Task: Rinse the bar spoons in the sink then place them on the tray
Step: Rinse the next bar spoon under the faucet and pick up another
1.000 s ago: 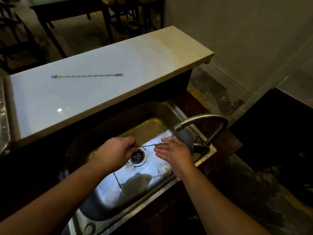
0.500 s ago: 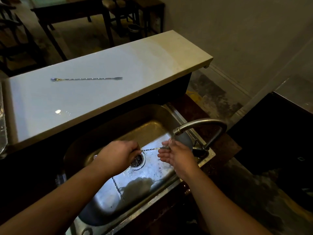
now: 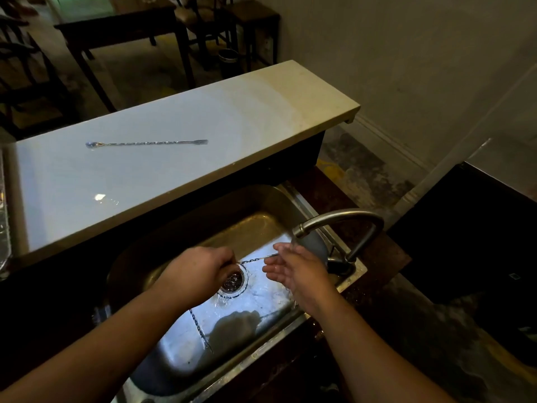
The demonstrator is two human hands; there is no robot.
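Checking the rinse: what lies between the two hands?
The twisted bar spoon, held by the left hand, reaching the open right hand under the faucet; head view.

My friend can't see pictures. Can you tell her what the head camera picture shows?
Over a metal sink, a person's left hand grips one end of a twisted bar spoon while the open right hand meets its other end under the faucet. A second bar spoon lies on the pale counter behind the sink.

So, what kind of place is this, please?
Probably the working side of a bar: a steel sink below a raised counter, a long twisted bar spoon lying on it, and a dark table beyond.
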